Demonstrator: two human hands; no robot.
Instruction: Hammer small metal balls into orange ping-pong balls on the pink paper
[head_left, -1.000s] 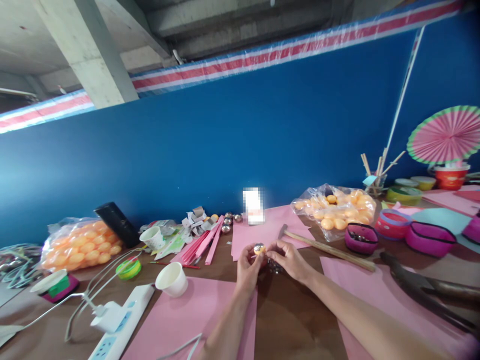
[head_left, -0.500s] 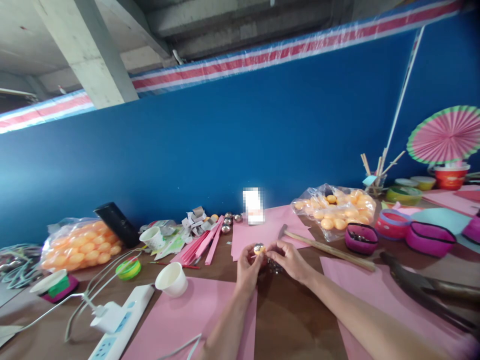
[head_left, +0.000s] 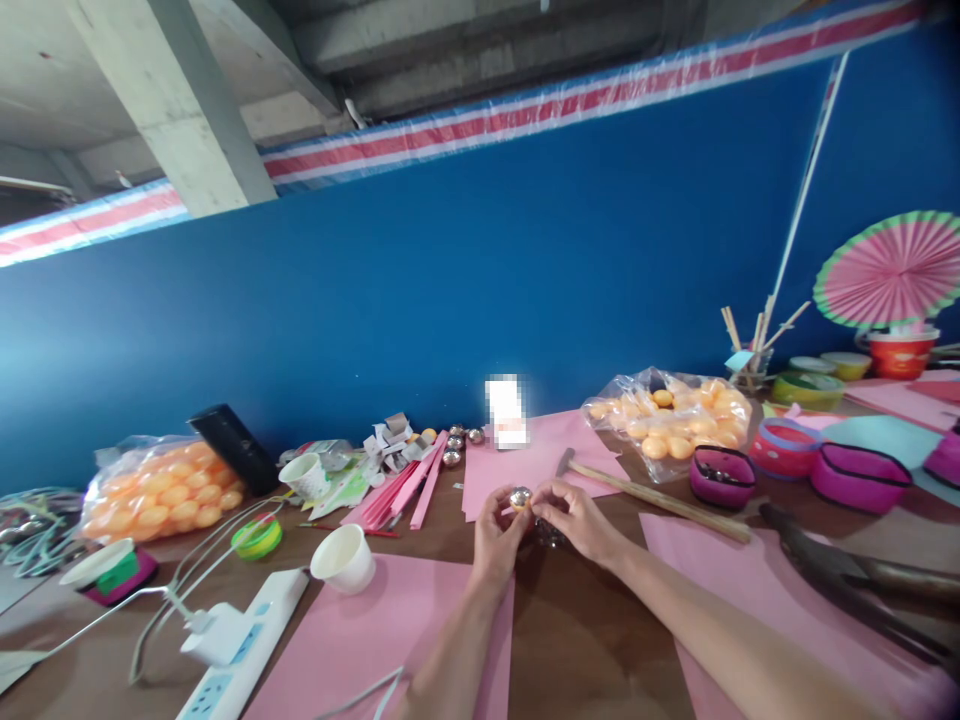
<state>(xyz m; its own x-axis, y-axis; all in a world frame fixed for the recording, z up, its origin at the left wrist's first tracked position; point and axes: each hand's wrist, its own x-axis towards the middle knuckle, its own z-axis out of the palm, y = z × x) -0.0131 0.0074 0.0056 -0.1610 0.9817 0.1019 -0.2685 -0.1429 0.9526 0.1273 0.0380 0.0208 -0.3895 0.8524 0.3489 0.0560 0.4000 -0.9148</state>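
My left hand point(head_left: 495, 530) is closed around a small orange ball point(head_left: 520, 498) whose upper side is covered in shiny silver. Against the ball's right side, my right hand point(head_left: 574, 515) pinches with thumb and forefinger; whatever lies between those fingertips is too small to make out. Just beneath the right hand, a little heap of shiny metal bits point(head_left: 551, 537) rests on the brown table. Beyond the hands lies a hammer point(head_left: 652, 492) with a wooden handle. Several silver-covered balls point(head_left: 453, 456) sit further back, left of the hands.
Bags of orange balls point(head_left: 169, 495) point(head_left: 667, 425) stand left and back right. A white cup point(head_left: 343, 560), pink paper point(head_left: 390, 620) and a power strip point(head_left: 247, 640) lie left. A purple container point(head_left: 721, 477) and a dark curved tool point(head_left: 840, 570) are on the right.
The ball has turned slightly in my left hand, so more of its silver side faces up. Both hands stay in nearly the same place.
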